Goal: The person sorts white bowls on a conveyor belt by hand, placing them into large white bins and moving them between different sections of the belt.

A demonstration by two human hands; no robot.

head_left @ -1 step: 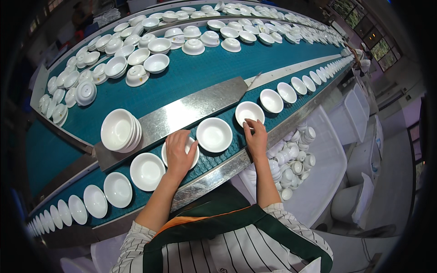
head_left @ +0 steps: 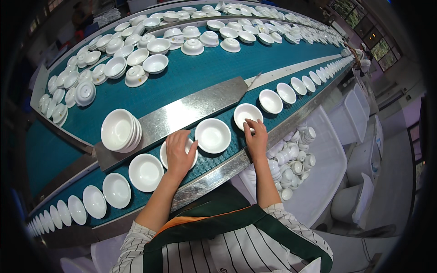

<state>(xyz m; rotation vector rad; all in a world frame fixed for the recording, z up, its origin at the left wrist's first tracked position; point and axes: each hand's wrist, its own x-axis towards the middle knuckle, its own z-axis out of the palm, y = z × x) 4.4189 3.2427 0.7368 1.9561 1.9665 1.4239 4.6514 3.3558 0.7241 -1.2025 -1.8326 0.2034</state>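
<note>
A row of white bowls stands mouth-up on a narrow green belt. My left hand [head_left: 179, 154] lies flat over one bowl [head_left: 193, 159], fingers stretched out and thumb apart, covering much of it. Between my hands sits an uncovered white bowl [head_left: 213, 136]. My right hand [head_left: 257, 136] is at the near rim of another bowl [head_left: 247, 113]. Its fingers are bent and a little apart, their tips over the rim; whether they press on it I cannot tell. Left of my left hand, more bowls [head_left: 146, 172] continue the row.
A stack of white bowls [head_left: 119, 130] rests on a steel plate [head_left: 182, 107] beyond the row. Many bowls [head_left: 155, 64] lie jumbled on the wide green belt [head_left: 195, 73]. At my right, a pale bin [head_left: 324, 159] holds more bowls. Another person [head_left: 363, 59] is far right.
The bowls on the narrow belt have shifted slightly left. Bowls on the wide belt have also moved a little left. My hands look unmoved.
</note>
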